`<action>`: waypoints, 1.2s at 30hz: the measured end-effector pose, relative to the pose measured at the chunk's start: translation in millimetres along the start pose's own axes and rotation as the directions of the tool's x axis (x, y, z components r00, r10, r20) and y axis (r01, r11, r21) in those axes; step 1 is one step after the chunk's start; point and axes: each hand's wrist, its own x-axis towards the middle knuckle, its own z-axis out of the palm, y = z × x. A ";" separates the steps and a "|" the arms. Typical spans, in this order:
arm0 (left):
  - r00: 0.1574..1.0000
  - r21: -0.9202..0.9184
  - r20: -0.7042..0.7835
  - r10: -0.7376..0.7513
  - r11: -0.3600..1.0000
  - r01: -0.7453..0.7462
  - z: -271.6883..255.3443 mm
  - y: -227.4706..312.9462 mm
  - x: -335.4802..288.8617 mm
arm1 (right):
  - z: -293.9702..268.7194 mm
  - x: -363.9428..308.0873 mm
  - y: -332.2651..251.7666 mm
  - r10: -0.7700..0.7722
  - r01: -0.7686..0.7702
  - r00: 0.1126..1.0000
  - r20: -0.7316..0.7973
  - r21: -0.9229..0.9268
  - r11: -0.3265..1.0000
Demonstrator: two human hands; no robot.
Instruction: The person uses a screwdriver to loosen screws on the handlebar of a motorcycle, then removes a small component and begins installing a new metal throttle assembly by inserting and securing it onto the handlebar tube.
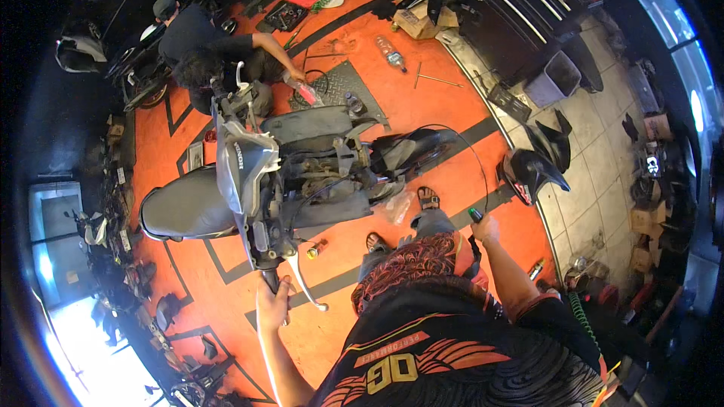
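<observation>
A partly stripped scooter stands in front of me, its inner body [324, 166] bare and its grey front cover [243, 162] around the handlebar. My left hand [273, 303] is closed around the near black handlebar grip [269, 279], beside a silver brake lever [305, 283]. Out to the right, my right hand [487, 227] is closed on a black handle with a green end [475, 215]; its exact kind is unclear. A thin black cable [480, 162] curves from near the scooter's front wheel [430, 149] toward that hand.
Across the scooter, a co-worker [202, 41] crouches with one hand at a red item [305, 93]. A plastic bottle [391, 54] and a T-shaped wrench [439, 80] lie on the orange floor. Dark body panels [532, 169] and a grey bin [554, 79] stand at right.
</observation>
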 end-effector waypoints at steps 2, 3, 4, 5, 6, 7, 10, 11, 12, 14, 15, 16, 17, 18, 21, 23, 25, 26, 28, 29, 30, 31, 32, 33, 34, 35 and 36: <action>0.929 0.411 -0.364 0.072 0.907 0.090 35.7 11.4 -13.2 | -15.9 25.3 3.2 -0.077 0.076 0.997 -0.024 -0.035 0.997; 0.928 0.405 -0.367 0.061 0.909 0.101 43.2 17.6 -13.7 | -21.6 37.4 3.2 -0.078 0.077 0.997 -0.010 -0.091 0.993; 0.893 0.434 -0.450 0.018 0.878 0.202 49.6 21.8 -13.3 | -28.2 47.9 0.3 -0.082 0.081 0.997 0.004 -0.143 0.986; 0.848 0.453 -0.530 -0.019 0.839 0.302 55.4 24.8 -12.5 | -36.2 58.2 -1.1 -0.089 0.089 0.996 0.007 -0.150 0.985; 0.845 0.448 -0.534 -0.027 0.839 0.310 56.1 23.1 -8.5 | -45.2 68.3 -1.7 -0.094 0.097 0.995 0.021 -0.168 0.981; 0.881 0.425 -0.468 0.067 0.892 0.158 48.4 16.0 -4.0 | -54.4 76.2 -7.2 -0.108 0.114 0.993 0.040 -0.185 0.976; 0.952 -0.058 -0.114 -0.284 0.959 0.279 19.8 30.1 2.1 | -77.3 99.5 -20.1 -0.127 0.122 0.992 -0.023 -0.157 0.980; 0.925 -0.254 0.092 -0.369 0.889 0.381 7.4 34.0 3.4 | -81.3 112.2 -20.7 -0.115 0.107 0.992 -0.057 -0.130 0.986; 0.904 -0.359 0.210 -0.373 0.830 0.426 -2.7 22.5 6.3 | -84.2 124.2 -21.9 -0.109 0.099 0.992 -0.067 -0.144 0.985; 0.858 -0.468 0.397 -0.326 0.733 0.495 -13.2 8.1 12.4 | -94.2 134.0 -28.2 -0.140 0.130 0.985 -0.096 -0.102 0.986; 0.858 -0.469 0.391 -0.332 0.730 0.497 -9.9 9.2 7.7 | -101.2 137.7 -31.0 -0.158 0.152 0.978 -0.137 -0.053 0.987; 0.890 -0.370 0.271 -0.368 0.814 0.449 -3.9 21.4 8.2 | -110.8 139.6 -33.4 -0.126 0.120 0.985 -0.119 -0.054 0.991; 0.914 -0.257 0.141 -0.380 0.878 0.404 2.5 31.6 6.9 | -111.6 140.9 -33.4 -0.123 0.118 0.985 -0.121 -0.049 0.992; 0.937 -0.044 -0.078 -0.340 0.940 0.337 13.1 33.4 4.6 | -111.7 141.8 -33.9 -0.128 0.122 0.982 -0.140 -0.050 0.991; 0.696 0.523 -0.718 0.031 0.684 0.509 71.5 38.5 -6.5 | -116.6 138.3 -23.5 -0.115 0.108 0.986 -0.120 -0.061 0.992; 0.730 0.508 -0.684 0.009 0.724 0.467 67.1 38.9 -4.9 | -114.1 130.9 -14.9 -0.126 0.120 0.988 -0.094 -0.069 0.990; 0.755 0.486 -0.655 -0.015 0.758 0.436 48.8 25.3 -3.1 | -110.2 125.5 -9.3 -0.140 0.135 0.987 -0.081 -0.066 0.989; 0.869 0.305 -0.474 -0.142 0.899 0.314 32.9 9.2 -0.5 | -108.4 122.6 -6.0 -0.151 0.149 0.985 -0.077 -0.039 0.988; 0.913 -0.206 0.026 -0.408 0.891 0.404 13.2 31.9 3.0 | -104.8 123.5 1.3 -0.148 0.145 0.988 -0.047 -0.070 0.987; 0.915 -0.213 0.024 -0.403 0.892 0.399 11.6 31.4 12.4 | -105.0 124.0 7.1 -0.153 0.149 0.987 -0.054 -0.070 0.986; 0.879 -0.344 0.196 -0.435 0.808 0.477 -0.1 25.4 10.4 | -103.9 120.1 4.0 -0.162 0.160 0.986 -0.033 -0.063 0.985; 0.828 -0.448 0.372 -0.419 0.700 0.556 -6.7 23.1 10.5 | -102.0 117.3 4.2 -0.163 0.162 0.986 -0.018 -0.054 0.985; 0.844 -0.451 0.351 -0.405 0.717 0.532 -4.3 28.4 11.7 | -100.0 119.0 5.0 -0.156 0.155 0.987 -0.028 -0.045 0.987; 0.849 -0.463 0.343 -0.401 0.714 0.524 1.5 28.6 11.0 | -99.2 120.4 7.4 -0.151 0.149 0.988 -0.036 -0.038 0.988; 0.882 -0.362 0.207 -0.423 0.804 0.471 5.0 26.6 4.0 | -92.5 126.0 12.6 -0.181 0.180 0.982 -0.062 -0.025 0.983; 0.913 -0.243 0.070 -0.402 0.881 0.407 11.8 32.1 9.3 | -87.6 132.0 25.5 -0.268 0.270 0.948 -0.170 -0.008 0.963; 0.911 -0.080 -0.199 -0.360 0.933 0.351 25.0 34.3 -2.6 | -88.2 126.3 18.8 -0.269 0.272 0.954 -0.129 0.003 0.962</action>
